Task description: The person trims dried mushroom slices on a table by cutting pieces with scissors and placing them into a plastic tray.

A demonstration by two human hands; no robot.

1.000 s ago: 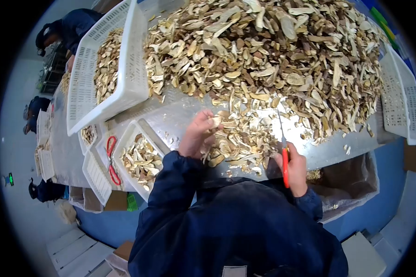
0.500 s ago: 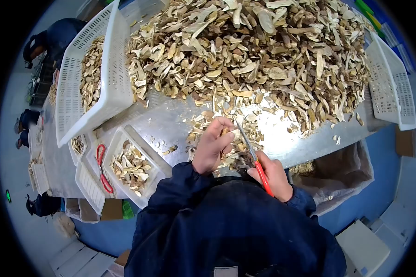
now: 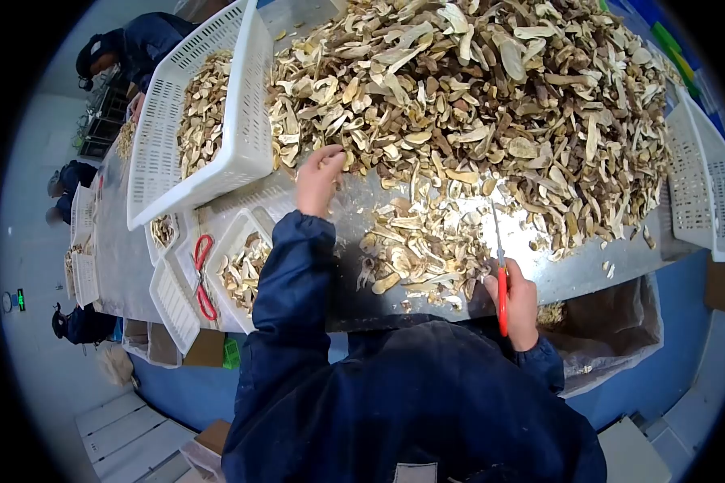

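My right hand (image 3: 517, 304) is closed round the red handles of the scissors (image 3: 503, 294), whose blades point away from me over the table. Left of the small pile of sliced dried mushrooms (image 3: 415, 249) is my left hand (image 3: 320, 181), above the metal table near the large basket's corner. Its fingers are bent together, and what they hold, if anything, is too small to make out. A large heap of mushroom slices (image 3: 475, 105) covers the far part of the table.
Mushroom slices fill part of a large white basket (image 3: 250, 157) at the left. A white tray (image 3: 267, 225) and red-handled scissors (image 3: 200, 278) lie nearer me. Another basket (image 3: 705, 189) stands right, above a lined box (image 3: 620, 322). Co-workers (image 3: 149, 44) are at the far left.
My left hand has moved from the small pile leftward and away from me. My right hand and the scissors came to the left hand, then moved back right.
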